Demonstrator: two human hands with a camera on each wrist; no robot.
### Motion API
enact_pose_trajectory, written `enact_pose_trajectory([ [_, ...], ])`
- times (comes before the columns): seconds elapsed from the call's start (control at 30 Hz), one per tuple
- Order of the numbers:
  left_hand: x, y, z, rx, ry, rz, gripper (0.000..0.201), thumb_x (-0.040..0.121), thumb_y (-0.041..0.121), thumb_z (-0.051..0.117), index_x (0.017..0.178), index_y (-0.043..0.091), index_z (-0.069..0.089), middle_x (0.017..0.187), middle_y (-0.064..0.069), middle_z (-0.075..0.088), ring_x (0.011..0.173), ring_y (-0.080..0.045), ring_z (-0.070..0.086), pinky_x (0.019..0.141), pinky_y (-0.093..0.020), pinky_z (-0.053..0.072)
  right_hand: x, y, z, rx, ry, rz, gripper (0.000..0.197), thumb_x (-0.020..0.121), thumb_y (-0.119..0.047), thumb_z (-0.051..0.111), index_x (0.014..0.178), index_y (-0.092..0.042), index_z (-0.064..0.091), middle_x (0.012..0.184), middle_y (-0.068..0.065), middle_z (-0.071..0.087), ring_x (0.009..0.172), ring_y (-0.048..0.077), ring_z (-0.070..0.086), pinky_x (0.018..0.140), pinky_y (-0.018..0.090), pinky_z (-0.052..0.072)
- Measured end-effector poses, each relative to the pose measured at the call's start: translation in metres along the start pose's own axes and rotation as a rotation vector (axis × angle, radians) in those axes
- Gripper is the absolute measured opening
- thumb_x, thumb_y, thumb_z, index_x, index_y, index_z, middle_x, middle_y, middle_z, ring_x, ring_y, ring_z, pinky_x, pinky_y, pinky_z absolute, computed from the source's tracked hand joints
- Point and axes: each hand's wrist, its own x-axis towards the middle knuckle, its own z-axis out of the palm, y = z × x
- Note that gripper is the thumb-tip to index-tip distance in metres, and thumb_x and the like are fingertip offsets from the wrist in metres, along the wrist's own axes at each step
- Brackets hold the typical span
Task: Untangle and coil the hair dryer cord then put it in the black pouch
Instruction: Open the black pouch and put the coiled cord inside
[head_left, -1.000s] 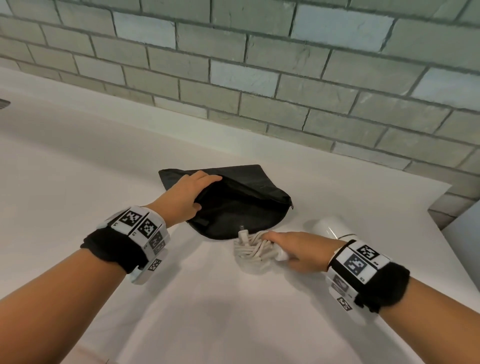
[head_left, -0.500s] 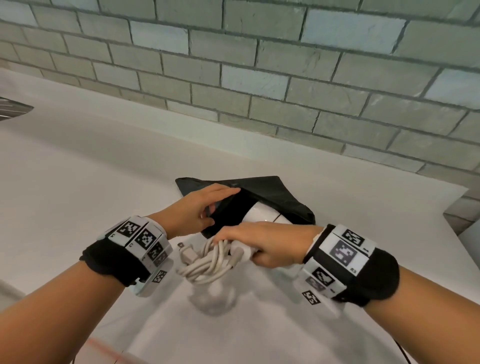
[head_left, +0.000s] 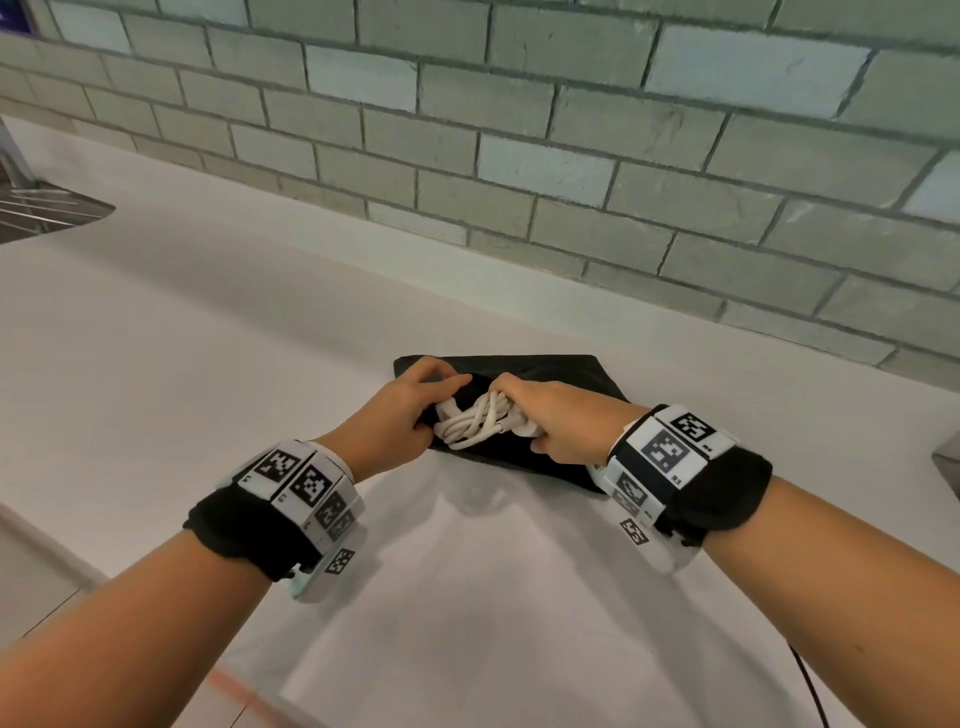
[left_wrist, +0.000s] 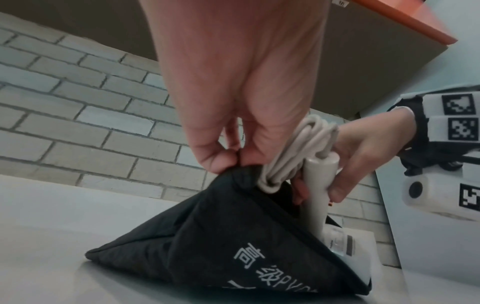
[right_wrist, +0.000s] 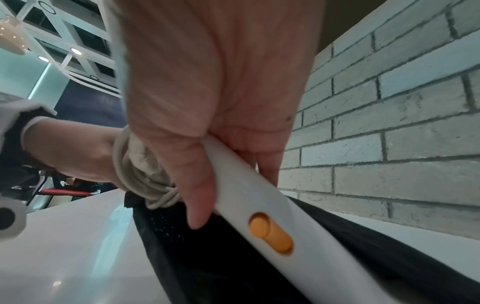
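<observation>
The black pouch (head_left: 550, 371) lies on the white counter (head_left: 208, 338) near the brick wall. My left hand (head_left: 400, 410) pinches the pouch's upper rim (left_wrist: 233, 170) and lifts it open. My right hand (head_left: 550, 415) grips the white hair dryer handle (right_wrist: 249, 197), which has an orange switch (right_wrist: 271, 234), together with the coiled white cord (head_left: 475, 421). The dryer head (left_wrist: 337, 242) sits inside the pouch's mouth, mostly hidden in the head view. The cord coil (left_wrist: 293, 152) hangs over the opening between both hands.
A grey brick wall (head_left: 571, 156) runs behind the counter. A metal sink edge (head_left: 47, 208) shows at far left. A grey object's corner (head_left: 948, 467) sits at the right edge. A thin dark cable (head_left: 810, 686) runs at the lower right.
My right hand lifted the dryer and coiled cord from the counter and carried them left and forward into the pouch mouth. My left hand kept hold of the pouch rim.
</observation>
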Motion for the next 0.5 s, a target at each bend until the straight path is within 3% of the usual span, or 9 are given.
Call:
enact_pose_trajectory([
  [0.13,0.001,0.006,0.001,-0.022,0.17,-0.056,0.055,0.074,-0.018,0.045,0.123,0.003,0.056,0.123,-0.011,0.048,0.087,-0.013,0.05,0.071,0.004,0.034,0.004,-0.006,0.0,-0.03,0.005,0.032,0.045,0.086,-0.006,0.051,0.126,-0.009,0.032,0.103,0.014,0.054,0.087,0.029,0.054,0.07,0.038,0.043],
  [0.23,0.002,0.008,-0.004,-0.125,0.265,-0.177,0.057,0.075,-0.016,0.044,0.126,0.005,0.054,0.12,-0.007,0.046,0.065,-0.005,0.044,0.064,-0.001,0.039,0.008,-0.007,-0.002,-0.089,0.003,0.073,0.041,0.087,-0.008,0.05,0.124,-0.006,0.032,0.095,0.013,0.051,0.084,0.03,0.054,0.071,0.04,0.044],
  [0.33,0.004,0.016,-0.007,-0.171,0.295,-0.169,0.054,0.074,-0.015,0.047,0.122,0.008,0.056,0.109,0.0,0.044,0.063,-0.007,0.044,0.061,-0.005,0.041,0.016,-0.01,-0.004,-0.162,-0.041,0.123,0.043,0.087,-0.009,0.051,0.124,-0.005,0.029,0.085,0.01,0.046,0.078,0.026,0.048,0.067,0.038,0.041],
  [0.43,0.004,0.022,-0.005,-0.181,0.337,-0.154,0.036,0.071,-0.016,0.047,0.088,0.013,0.06,0.1,-0.001,0.045,0.065,-0.01,0.045,0.059,-0.004,0.039,0.021,-0.015,-0.004,-0.191,-0.074,0.144,0.043,0.089,-0.011,0.049,0.125,-0.004,0.028,0.076,0.007,0.042,0.076,0.026,0.046,0.066,0.036,0.038],
  [0.5,0.006,0.018,-0.004,-0.086,0.323,-0.214,0.026,0.074,-0.014,0.046,0.073,0.006,0.063,0.096,-0.003,0.045,0.072,-0.015,0.046,0.059,-0.003,0.037,0.021,-0.016,-0.004,-0.168,-0.095,0.134,0.043,0.089,-0.013,0.049,0.125,-0.003,0.028,0.087,0.012,0.047,0.079,0.026,0.047,0.068,0.036,0.039],
])
